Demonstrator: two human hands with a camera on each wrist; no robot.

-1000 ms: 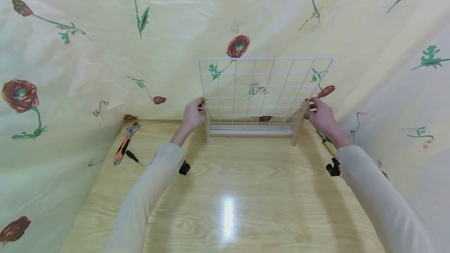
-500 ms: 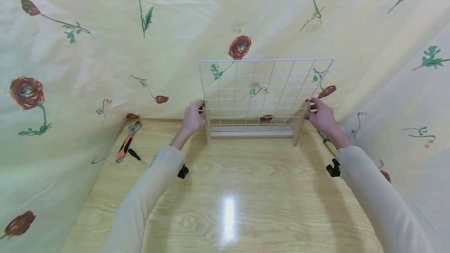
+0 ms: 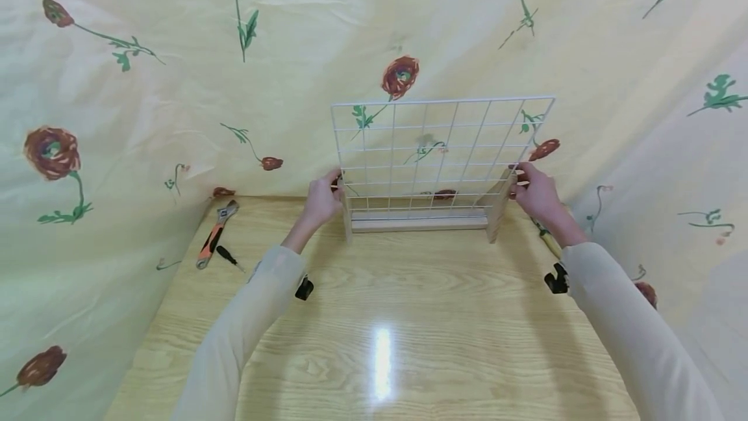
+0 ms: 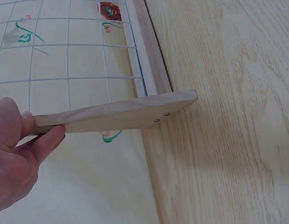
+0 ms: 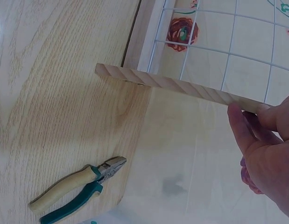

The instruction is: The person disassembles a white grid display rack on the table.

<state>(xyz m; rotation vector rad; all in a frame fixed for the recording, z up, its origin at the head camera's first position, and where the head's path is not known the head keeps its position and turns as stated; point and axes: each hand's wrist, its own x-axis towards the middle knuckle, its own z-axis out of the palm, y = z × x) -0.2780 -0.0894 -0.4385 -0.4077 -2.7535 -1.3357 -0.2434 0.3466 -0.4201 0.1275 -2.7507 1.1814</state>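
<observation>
A white wire grid panel (image 3: 438, 141) stands upright between two wooden side boards, joined low down by a wooden crossbar (image 3: 417, 222). My left hand (image 3: 323, 199) pinches the upper end of the left side board (image 4: 116, 114), thumb on one face and fingers on the other. Two screw heads (image 4: 161, 117) show near that board's lower end. On the other side my right hand (image 3: 534, 193) pinches the top of the right side board (image 5: 177, 86) between thumb and fingers. The rack's lower ends are at the wooden tabletop (image 3: 409, 291).
An adjustable wrench (image 3: 216, 236) with orange-and-black handle and a black-handled screwdriver (image 3: 228, 255) lie at the left. Pliers (image 5: 81, 189) with cream and green handles lie right of the rack. Flower-patterned cloth (image 3: 280, 83) rises behind and at both sides.
Both hands keep their pinch on the side boards, and the rack stays in place. The head view has shifted slightly, moving the wrench and screwdriver a little to the right in it.
</observation>
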